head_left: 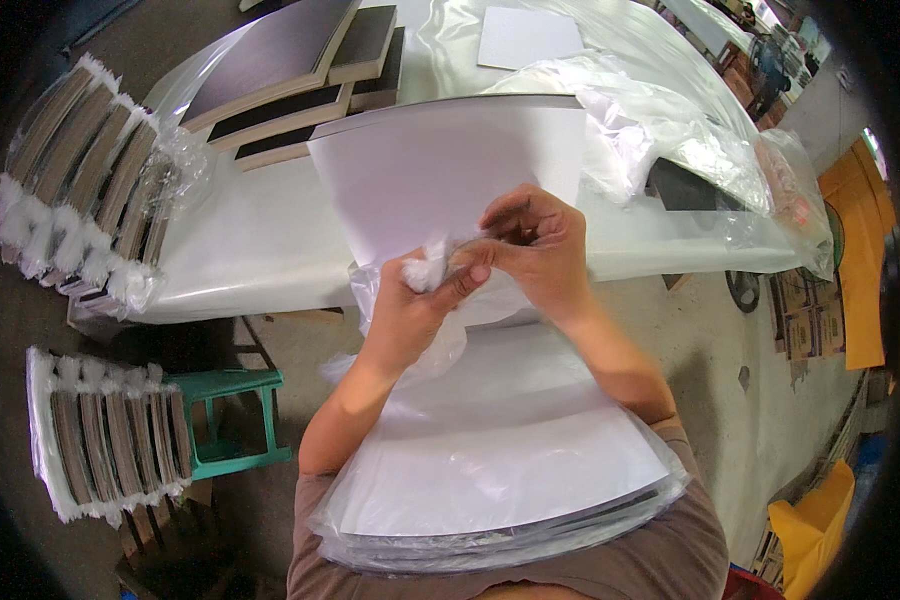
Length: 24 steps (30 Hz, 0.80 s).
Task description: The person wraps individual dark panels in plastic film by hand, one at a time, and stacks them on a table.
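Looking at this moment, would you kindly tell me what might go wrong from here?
The thin bunched plastic in the left hand might tear or slip loose, with the right hand working close beside it.

The plastic-wrapped bundle lies against the person's body and could slide, since neither hand supports it.

The tall wrapped stack by the green stool could perhaps tip if bumped.

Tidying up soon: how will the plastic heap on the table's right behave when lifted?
The plastic heap is probably floppy: it lies in loose folds. It seems light, looking thin and partly see-through. Its shine suggests it may be slippery.
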Each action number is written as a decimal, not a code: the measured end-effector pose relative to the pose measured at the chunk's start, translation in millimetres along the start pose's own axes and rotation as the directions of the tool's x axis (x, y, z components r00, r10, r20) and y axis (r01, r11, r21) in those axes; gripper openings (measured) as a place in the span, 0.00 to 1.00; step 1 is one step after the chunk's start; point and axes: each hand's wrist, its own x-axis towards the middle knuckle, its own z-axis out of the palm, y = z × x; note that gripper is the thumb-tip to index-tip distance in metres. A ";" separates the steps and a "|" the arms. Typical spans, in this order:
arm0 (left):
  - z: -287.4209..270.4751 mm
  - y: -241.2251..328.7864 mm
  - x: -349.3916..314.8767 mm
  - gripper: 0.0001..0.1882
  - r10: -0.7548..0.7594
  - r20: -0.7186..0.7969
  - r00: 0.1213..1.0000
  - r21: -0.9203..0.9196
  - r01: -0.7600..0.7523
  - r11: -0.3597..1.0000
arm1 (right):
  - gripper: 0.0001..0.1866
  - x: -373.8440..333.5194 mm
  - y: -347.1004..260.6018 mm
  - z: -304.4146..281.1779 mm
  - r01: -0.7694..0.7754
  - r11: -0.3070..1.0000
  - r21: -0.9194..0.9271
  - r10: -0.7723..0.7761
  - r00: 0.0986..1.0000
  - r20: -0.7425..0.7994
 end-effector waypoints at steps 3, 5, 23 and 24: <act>3.9 -0.6 0.2 0.09 0.002 -0.160 0.987 -0.078 -0.015 0.997 | 0.09 1.3 -5.7 6.2 -0.023 0.996 0.085 0.028 0.998 -0.058; 8.5 4.0 1.3 0.09 0.016 -0.251 0.968 -0.197 -0.067 0.978 | 0.07 -0.6 -5.3 7.2 -0.062 0.988 0.139 0.067 0.997 -0.035; 1.7 5.2 -7.0 0.07 -0.019 -0.048 0.999 -0.074 0.015 0.997 | 0.11 -0.2 5.4 -5.4 0.183 0.939 -0.292 -0.194 0.981 -0.011; 2.7 6.1 -5.6 0.07 -0.010 -0.057 0.998 0.021 0.011 1.000 | 0.12 -2.5 5.3 -9.5 -0.052 0.993 0.108 0.043 0.995 0.087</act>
